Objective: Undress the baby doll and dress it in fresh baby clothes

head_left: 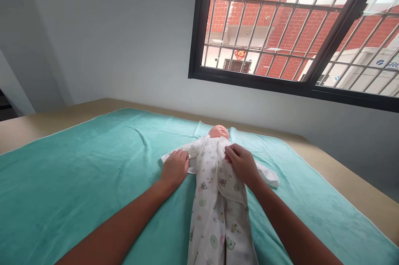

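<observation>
A baby doll (219, 132) lies on its back, its head toward the wall. It wears a white baby garment (207, 186) printed with small animals and spots. The sleeves spread out to both sides, and the long legs reach toward me. On the doll's left-hand side as I see it, my left hand (176, 167) is closed on the sleeve (192, 148), the fingers curled and partly hiding it. Over the chest, my right hand (242, 163) pinches the edge of the front flap (230, 184). The other sleeve (268, 174) lies beyond my right wrist.
Beneath the doll a turquoise blanket (93, 173) covers much of a tan surface (28, 130), with a few creases in it. A grey-white wall (124, 40) rises behind. A dark-framed window (255, 80) with metal bars is at the upper right.
</observation>
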Motion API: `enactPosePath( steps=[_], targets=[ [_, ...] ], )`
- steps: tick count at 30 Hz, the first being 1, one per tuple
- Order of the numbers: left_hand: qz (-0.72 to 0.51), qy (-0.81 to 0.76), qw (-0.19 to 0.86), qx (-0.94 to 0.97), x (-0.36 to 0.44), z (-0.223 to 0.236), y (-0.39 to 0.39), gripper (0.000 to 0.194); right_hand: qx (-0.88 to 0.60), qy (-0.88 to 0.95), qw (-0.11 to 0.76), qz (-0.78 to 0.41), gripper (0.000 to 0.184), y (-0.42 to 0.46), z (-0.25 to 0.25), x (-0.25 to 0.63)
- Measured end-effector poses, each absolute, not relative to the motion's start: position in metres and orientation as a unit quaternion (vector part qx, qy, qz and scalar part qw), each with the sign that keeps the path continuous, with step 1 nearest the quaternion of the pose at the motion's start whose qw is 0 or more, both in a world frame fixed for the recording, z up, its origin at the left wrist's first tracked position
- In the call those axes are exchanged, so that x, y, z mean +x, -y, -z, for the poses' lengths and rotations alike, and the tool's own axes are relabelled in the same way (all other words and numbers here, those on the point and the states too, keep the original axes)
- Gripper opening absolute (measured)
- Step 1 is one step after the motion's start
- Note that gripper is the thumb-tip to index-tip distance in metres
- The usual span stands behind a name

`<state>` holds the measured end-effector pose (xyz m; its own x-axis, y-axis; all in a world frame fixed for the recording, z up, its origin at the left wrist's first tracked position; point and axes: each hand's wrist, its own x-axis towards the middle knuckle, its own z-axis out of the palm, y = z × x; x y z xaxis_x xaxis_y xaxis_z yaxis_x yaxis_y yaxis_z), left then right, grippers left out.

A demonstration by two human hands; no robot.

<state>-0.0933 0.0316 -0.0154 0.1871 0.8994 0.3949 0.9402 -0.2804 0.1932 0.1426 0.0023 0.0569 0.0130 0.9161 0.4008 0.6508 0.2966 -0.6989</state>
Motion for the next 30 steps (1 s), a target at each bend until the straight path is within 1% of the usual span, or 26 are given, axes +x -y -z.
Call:
enactPosePath(
  steps=[4, 6, 9, 11, 14, 16, 18, 21, 23, 24, 28, 30],
  targets=[
    [0.229, 0.602, 0.04, -0.764, -0.093, 0.012, -0.026, 0.015, -0.602, 0.739, 0.301, -0.03, 0.033, -0.051, -0.064, 0.125],
    [0.219, 0.603, 0.029, -0.766, -0.094, 0.013, -0.025, 0.014, -0.605, 0.752, 0.263, -0.011, 0.031, -0.068, -0.065, 0.119],
    [0.193, 0.608, 0.014, -0.77, -0.092, 0.015, -0.023, 0.018, -0.603, 0.762, 0.237, 0.002, 0.03, -0.082, -0.063, 0.112],
    [0.181, 0.61, 0.023, -0.771, -0.089, 0.013, -0.02, 0.021, -0.601, 0.766, 0.227, 0.018, 0.029, -0.083, -0.061, 0.11],
    [0.181, 0.562, 0.055, -0.805, -0.082, 0.01, -0.011, 0.012, -0.603, 0.766, 0.221, 0.033, 0.029, -0.079, -0.058, 0.11],
    [0.189, 0.496, 0.044, -0.846, -0.075, 0.011, -0.006, 0.006, -0.608, 0.763, 0.218, 0.032, 0.029, -0.077, -0.056, 0.112],
    [0.207, 0.45, 0.012, -0.869, -0.07, 0.015, -0.003, 0.012, -0.611, 0.761, 0.216, 0.029, 0.029, -0.077, -0.056, 0.114],
    [0.247, 0.433, -0.017, -0.867, -0.067, 0.023, -0.005, 0.018, -0.613, 0.76, 0.215, 0.029, 0.03, -0.077, -0.057, 0.116],
    [0.268, 0.426, -0.025, -0.864, -0.066, 0.026, -0.008, 0.023, -0.606, 0.762, 0.229, 0.024, 0.03, -0.077, -0.062, 0.118],
    [0.274, 0.423, -0.025, -0.863, -0.067, 0.026, -0.01, 0.025, -0.596, 0.763, 0.25, 0.014, 0.03, -0.076, -0.066, 0.121],
    [0.262, 0.422, 0.0, -0.868, -0.063, 0.022, -0.013, 0.038, -0.547, 0.729, 0.407, -0.057, 0.034, -0.068, -0.085, 0.132],
    [0.239, 0.418, 0.013, -0.876, -0.058, 0.021, -0.013, 0.044, -0.54, 0.703, 0.455, -0.085, 0.035, -0.066, -0.091, 0.135]
  ],
)
